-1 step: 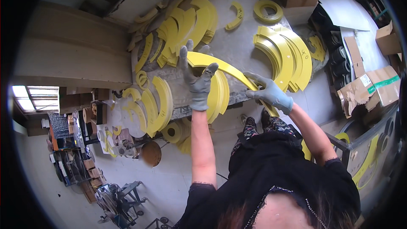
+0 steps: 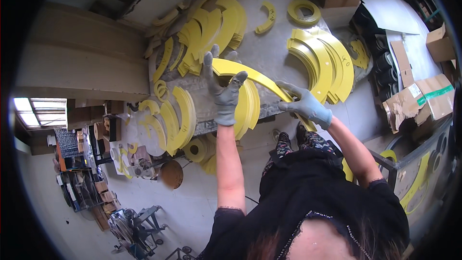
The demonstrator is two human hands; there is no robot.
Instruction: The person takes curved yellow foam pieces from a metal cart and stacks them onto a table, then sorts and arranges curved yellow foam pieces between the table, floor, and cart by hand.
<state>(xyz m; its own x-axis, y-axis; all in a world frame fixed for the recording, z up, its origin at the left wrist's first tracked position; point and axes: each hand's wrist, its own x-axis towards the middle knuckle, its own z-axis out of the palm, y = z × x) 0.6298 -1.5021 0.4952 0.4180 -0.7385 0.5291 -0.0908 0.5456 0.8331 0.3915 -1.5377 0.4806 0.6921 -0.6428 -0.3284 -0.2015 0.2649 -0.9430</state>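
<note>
Item: one yellow curved strip (image 2: 255, 77), flat, broad-faced, arc-shaped. Whether a single layer or several is held cannot be told.

Location: held raised above the near edge of the grey bench (image 2: 269, 48), slanting down from left to right, its lower end toward the wearer's legs.

Left hand (image 2: 225, 97): grey-gloved, raised, fingers stretched upward and spread; the upper end of the strip is lodged between thumb and fingers. Whether it is pinched or merely propped there cannot be told.

Right hand (image 2: 309, 107): grey-gloved, closed around the strip toward its lower end, thumb and fingers set on opposite sides, a short tail left protruding below.

Handling (judged): light for its length; thin and springy, with flex to be expected across the face and stiffness along its width. The face is smooth and faintly glossy, so slipping is possible; breakage is thought unlikely, creasing less so. Hold is best taken near both ends, faces pinched between thumb and fingers, so that mid-span sag is limited.

Adjacent stock: a stack of yellow arcs (image 2: 248, 108) beside the left hand; a larger fanned stack (image 2: 344, 79) beyond the right; nested yellow rings (image 2: 315, 17) farther back.
</note>
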